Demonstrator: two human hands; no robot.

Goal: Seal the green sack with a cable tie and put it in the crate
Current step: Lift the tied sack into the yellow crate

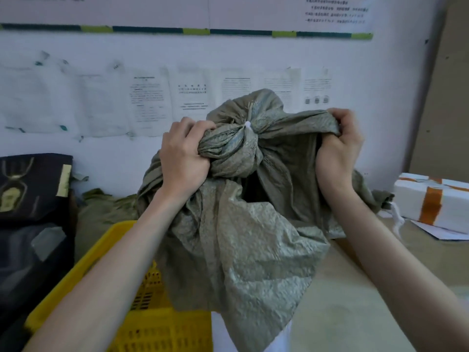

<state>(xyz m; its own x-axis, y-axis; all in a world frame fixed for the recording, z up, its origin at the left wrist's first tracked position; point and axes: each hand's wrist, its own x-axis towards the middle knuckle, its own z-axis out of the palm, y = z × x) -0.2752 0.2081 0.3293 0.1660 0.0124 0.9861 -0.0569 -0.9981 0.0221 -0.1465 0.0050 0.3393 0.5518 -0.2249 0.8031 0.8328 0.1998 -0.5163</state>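
Observation:
The green woven sack (243, 245) hangs in the air in front of me, its neck bunched and cinched by a white cable tie (247, 125). My left hand (181, 158) is shut on the gathered cloth left of the tie. To the right of the tie, my right hand (338, 148) grips another fold of the sack. The yellow slatted crate (149, 318) stands below and to the left, its right part hidden behind the hanging sack.
More green sacks (101, 209) lie behind the crate against the wall. A dark printed bag (28, 199) sits at the left. A white box with orange tape (434, 201) rests on the tan tabletop (355, 301) at the right. Papers cover the wall.

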